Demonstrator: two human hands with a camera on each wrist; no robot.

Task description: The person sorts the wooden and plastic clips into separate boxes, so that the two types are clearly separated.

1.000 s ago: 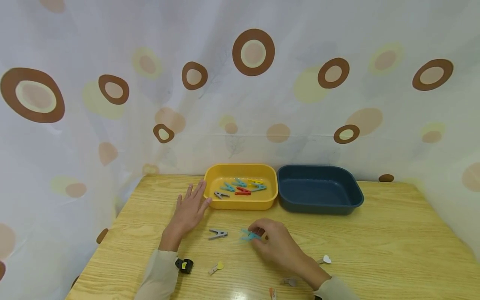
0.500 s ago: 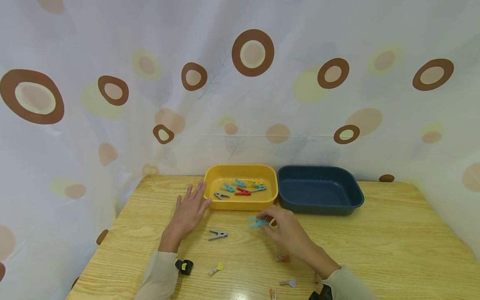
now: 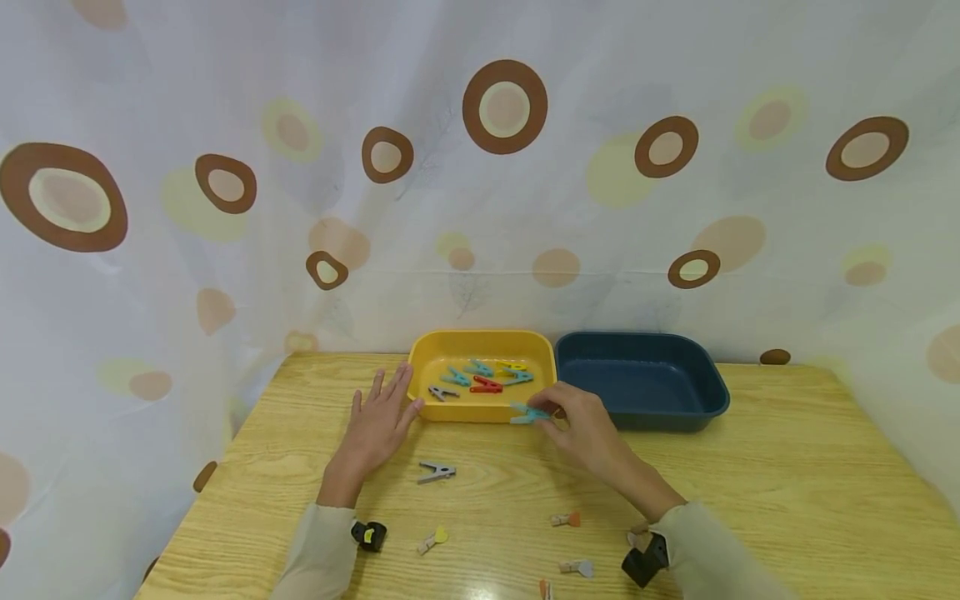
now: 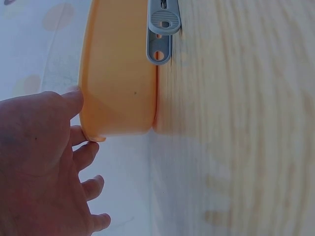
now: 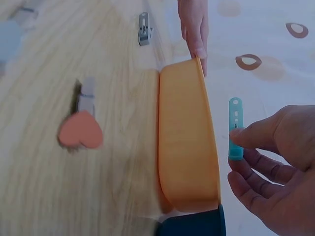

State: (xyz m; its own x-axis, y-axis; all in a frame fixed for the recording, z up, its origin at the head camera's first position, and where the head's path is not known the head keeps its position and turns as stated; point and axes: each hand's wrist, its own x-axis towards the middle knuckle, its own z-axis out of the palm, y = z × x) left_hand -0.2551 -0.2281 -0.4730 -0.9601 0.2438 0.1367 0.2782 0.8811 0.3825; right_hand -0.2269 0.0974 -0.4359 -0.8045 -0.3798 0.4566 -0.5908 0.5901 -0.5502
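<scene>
My right hand (image 3: pixel 592 433) pinches a teal plastic clothespin (image 3: pixel 529 414) between thumb and fingers. In the head view the clothespin overlaps the front wall of the yellow tray (image 3: pixel 450 412), near its right corner. The right wrist view shows that teal clothespin (image 5: pixel 236 110) upright, level with the tray's rim. Several teal clothespins, a red one (image 3: pixel 486 384), a yellow one (image 3: pixel 513 365) and a grey one (image 3: pixel 442 391) lie in the tray. My left hand (image 3: pixel 372 433) touches the tray's left edge, fingers extended. On the table in front lies another grey clothespin (image 3: pixel 437 472).
A dark blue tray (image 3: pixel 645 421) stands right beside the yellow one, against the patterned curtain (image 3: pixel 600 300). Small wooden clips with hearts lie nearer: a yellow-heart clip (image 3: pixel 432 540), an orange-heart clip (image 3: pixel 566 519) and a pale-heart clip (image 3: pixel 577 567). Another clip sits partly behind my right wrist.
My right hand has carried the teal clothespin away from me and slightly right, from over the table to the yellow tray's front wall. My left hand has stayed at the tray's edge.
</scene>
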